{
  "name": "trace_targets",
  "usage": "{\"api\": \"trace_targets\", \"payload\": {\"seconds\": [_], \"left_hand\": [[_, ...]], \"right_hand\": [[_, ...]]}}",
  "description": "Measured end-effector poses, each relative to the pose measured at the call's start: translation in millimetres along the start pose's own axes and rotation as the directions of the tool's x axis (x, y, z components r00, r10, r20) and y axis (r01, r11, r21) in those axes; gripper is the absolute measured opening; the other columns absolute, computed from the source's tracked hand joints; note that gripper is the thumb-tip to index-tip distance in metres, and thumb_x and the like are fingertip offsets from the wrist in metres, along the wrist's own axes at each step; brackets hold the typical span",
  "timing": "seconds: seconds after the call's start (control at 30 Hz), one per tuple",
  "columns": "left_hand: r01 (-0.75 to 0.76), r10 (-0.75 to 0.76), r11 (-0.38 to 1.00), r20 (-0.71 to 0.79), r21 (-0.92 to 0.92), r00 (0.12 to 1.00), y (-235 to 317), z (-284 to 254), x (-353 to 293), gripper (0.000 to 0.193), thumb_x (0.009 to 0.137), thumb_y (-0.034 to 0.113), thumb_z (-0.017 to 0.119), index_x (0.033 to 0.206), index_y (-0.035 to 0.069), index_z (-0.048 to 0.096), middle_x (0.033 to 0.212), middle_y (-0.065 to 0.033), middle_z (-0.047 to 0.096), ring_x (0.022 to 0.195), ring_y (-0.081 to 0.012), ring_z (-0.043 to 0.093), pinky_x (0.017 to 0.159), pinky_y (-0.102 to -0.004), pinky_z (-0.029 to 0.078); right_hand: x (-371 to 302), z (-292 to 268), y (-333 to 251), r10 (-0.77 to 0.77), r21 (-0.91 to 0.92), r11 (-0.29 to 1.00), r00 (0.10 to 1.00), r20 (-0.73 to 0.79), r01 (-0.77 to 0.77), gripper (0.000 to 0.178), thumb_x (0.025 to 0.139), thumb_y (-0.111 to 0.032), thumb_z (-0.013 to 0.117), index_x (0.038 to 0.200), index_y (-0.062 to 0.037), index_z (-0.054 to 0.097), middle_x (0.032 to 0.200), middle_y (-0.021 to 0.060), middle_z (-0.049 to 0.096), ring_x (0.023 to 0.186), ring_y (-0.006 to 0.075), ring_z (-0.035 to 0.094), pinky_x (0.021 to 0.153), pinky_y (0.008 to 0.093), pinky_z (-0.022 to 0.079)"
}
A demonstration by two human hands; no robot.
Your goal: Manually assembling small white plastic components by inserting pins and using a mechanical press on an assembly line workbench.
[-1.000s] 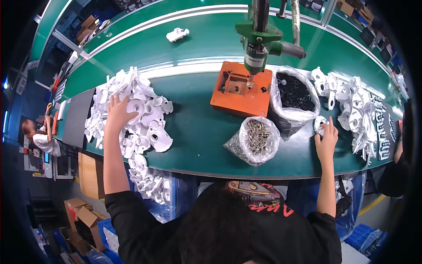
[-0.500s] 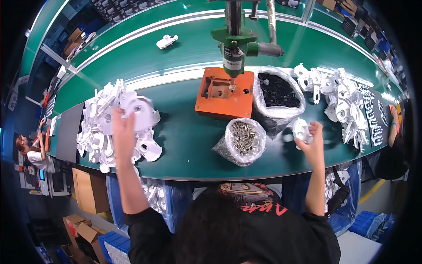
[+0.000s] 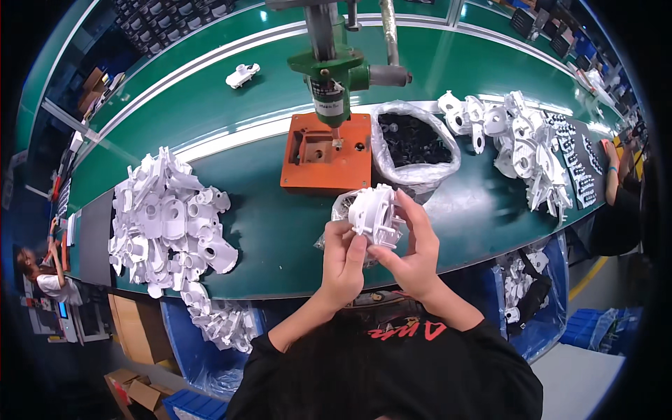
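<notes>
Just in front of my body, my left hand [image 3: 341, 271] and my right hand [image 3: 416, 255] close on white plastic housing parts [image 3: 376, 211]. The parts are pressed together, with thin posts sticking out toward me. Fingers cover their sides, so the seam between them is partly hidden. Behind them, a clear bag of metal screws [image 3: 341, 206] is mostly blocked from sight. Farther back stands an orange fixture block [image 3: 325, 175] under a green press head [image 3: 329, 87], its tip down near the block's top.
White housings lie heaped at left [image 3: 168, 217] and right [image 3: 528, 150]. A clear bag of black parts [image 3: 413, 140] stands beside the fixture. One housing [image 3: 242, 75] rests on the far green belt [image 3: 294, 66]. Blue bins [image 3: 203, 357] sit below the bench edge. Co-workers are at both sides.
My left hand has come from the left pile and my right hand from the right, each bringing a white part. Both parts now meet in front of me. The view has shifted slightly.
</notes>
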State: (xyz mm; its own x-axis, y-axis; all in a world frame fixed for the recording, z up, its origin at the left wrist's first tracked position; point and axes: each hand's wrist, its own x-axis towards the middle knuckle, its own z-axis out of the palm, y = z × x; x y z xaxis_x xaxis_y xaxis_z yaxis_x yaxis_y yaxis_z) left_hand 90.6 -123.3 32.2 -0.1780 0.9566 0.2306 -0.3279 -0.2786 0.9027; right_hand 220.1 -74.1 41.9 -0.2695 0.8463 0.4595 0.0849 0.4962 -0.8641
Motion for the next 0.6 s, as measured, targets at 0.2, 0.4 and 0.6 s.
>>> {"api": "trace_targets", "payload": {"seconds": [0.2,0.4,0.6], "left_hand": [[-0.126,0.122,0.991,0.072,0.052,0.990,-3,-4,-3,0.028,0.095,0.016,0.057,0.112,-0.001,0.042,0.105,-0.0103,0.057,0.089,-0.0089,0.054,0.077,-0.0254,0.046],[-0.093,0.103,0.804,0.017,0.587,0.995,8,-43,15,0.025,0.080,0.007,0.073,0.095,0.001,0.054,0.094,-0.0158,0.067,0.078,-0.0158,0.065,0.070,-0.0289,0.051],[-0.408,0.341,0.185,0.331,0.894,0.880,27,-88,92,0.025,0.074,0.003,0.071,0.095,0.003,0.057,0.115,-0.0176,0.062,0.107,-0.0390,0.059,0.092,-0.0447,0.047]], "right_hand": [[-9,8,13,0.066,-0.053,0.996,0.998,-0.003,-0.066,0.096,0.066,-0.023,0.084,0.142,0.0004,0.031,0.122,0.0184,0.048,0.104,0.0310,0.055,0.089,0.0382,0.046],[14,-5,9,0.075,-0.193,0.981,0.971,0.229,-0.030,0.095,0.067,-0.026,0.083,0.143,-0.0044,0.030,0.127,0.0196,0.042,0.119,0.0339,0.044,0.102,0.0404,0.036],[74,-46,82,0.019,-0.506,0.860,0.994,-0.109,-0.071,0.042,0.078,-0.017,0.070,0.116,-0.0042,0.058,0.110,0.0133,0.056,0.105,0.0284,0.054,0.092,0.0378,0.043]]}}
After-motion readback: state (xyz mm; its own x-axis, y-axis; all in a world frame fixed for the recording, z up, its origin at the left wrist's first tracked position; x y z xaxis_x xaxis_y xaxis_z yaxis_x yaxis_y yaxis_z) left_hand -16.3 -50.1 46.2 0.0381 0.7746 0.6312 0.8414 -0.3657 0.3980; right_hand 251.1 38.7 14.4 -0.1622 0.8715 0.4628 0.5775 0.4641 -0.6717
